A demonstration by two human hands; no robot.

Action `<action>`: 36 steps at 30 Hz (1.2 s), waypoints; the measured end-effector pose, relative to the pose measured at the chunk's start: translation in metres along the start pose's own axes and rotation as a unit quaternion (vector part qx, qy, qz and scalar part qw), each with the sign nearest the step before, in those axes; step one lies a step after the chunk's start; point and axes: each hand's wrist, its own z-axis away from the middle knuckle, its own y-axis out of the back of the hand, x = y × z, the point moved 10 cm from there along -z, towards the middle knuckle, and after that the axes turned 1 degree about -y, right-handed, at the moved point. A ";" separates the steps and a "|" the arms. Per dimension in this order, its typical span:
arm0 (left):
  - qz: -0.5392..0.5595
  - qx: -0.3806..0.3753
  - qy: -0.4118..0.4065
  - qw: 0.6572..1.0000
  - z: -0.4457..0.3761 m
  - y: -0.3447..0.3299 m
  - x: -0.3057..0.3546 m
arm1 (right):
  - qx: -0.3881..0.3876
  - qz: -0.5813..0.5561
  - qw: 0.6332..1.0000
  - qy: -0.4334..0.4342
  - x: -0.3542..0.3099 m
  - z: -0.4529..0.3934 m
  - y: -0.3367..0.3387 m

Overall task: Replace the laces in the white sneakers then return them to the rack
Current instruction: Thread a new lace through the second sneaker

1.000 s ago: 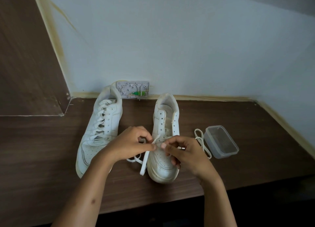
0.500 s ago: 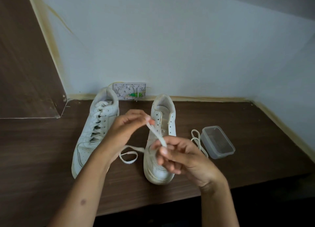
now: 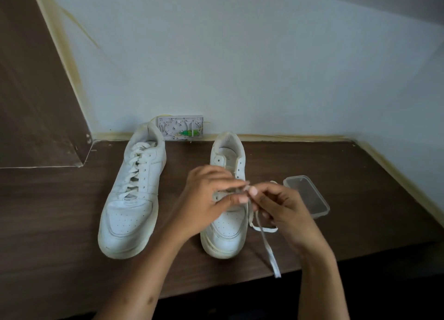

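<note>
right sneaker point(image 3: 228, 226): white, unlaced | lace point(image 3: 266, 245): flat, white, hanging

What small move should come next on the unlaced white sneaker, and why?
Probably feed the flat white lace through the next open eyelet of the right-hand white leather sneaker. Both the left hand and right hand pinch it over the lower eyelets; the upper holes look empty.

Dim, soft even light; wide-angle edge bending; hands point(image 3: 242, 199) motion-blurred.
</note>
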 end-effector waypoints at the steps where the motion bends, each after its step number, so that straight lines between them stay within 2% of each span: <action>1: -0.004 0.003 -0.004 1.000 0.000 -0.002 0.000 | -0.009 -0.002 1.000 0.004 0.000 -0.001 -0.004; 5: -0.027 0.035 -0.004 0.999 -0.001 0.008 -0.008 | -0.046 0.013 0.999 -0.006 0.002 -0.001 -0.010; 7: -0.004 0.093 0.013 0.996 0.000 0.027 -0.012 | -0.071 0.027 0.997 -0.028 0.007 0.003 -0.010; 9: 0.024 0.181 0.069 0.981 0.007 0.058 -0.030 | -0.063 0.052 0.995 -0.057 0.015 0.008 0.003; 11: -0.045 0.261 0.102 0.959 0.019 0.090 -0.043 | -0.044 0.074 0.993 -0.076 0.022 0.014 0.021; 13: -0.187 0.300 0.130 0.926 0.029 0.111 -0.050 | -0.035 0.087 0.992 -0.085 0.027 0.018 0.036; 16: -0.289 0.293 0.190 0.892 0.038 0.115 -0.057 | -0.012 0.092 0.990 -0.103 0.031 0.022 0.048; 19: -0.313 0.294 0.210 0.878 0.042 0.119 -0.062 | 0.022 0.113 0.987 -0.110 0.033 0.023 0.057; 22: -0.310 0.314 0.201 0.874 0.044 0.125 -0.060 | 0.108 0.113 0.985 -0.072 0.026 0.021 0.073; 25: -0.269 0.298 0.131 0.906 0.034 0.111 -0.042 | 0.165 0.139 0.976 -0.008 0.011 0.014 0.072; 29: -0.184 0.205 -0.019 0.961 0.011 0.064 -0.005 | 0.137 0.177 0.972 0.075 -0.003 -0.004 0.030; 33: -0.162 0.137 -0.085 0.974 0.005 0.021 0.010 | 0.129 0.139 0.973 0.132 -0.014 -0.012 -0.003; 36: -0.135 0.133 -0.093 0.977 0.005 0.014 0.006 | 0.157 0.100 0.969 0.162 -0.025 -0.007 -0.004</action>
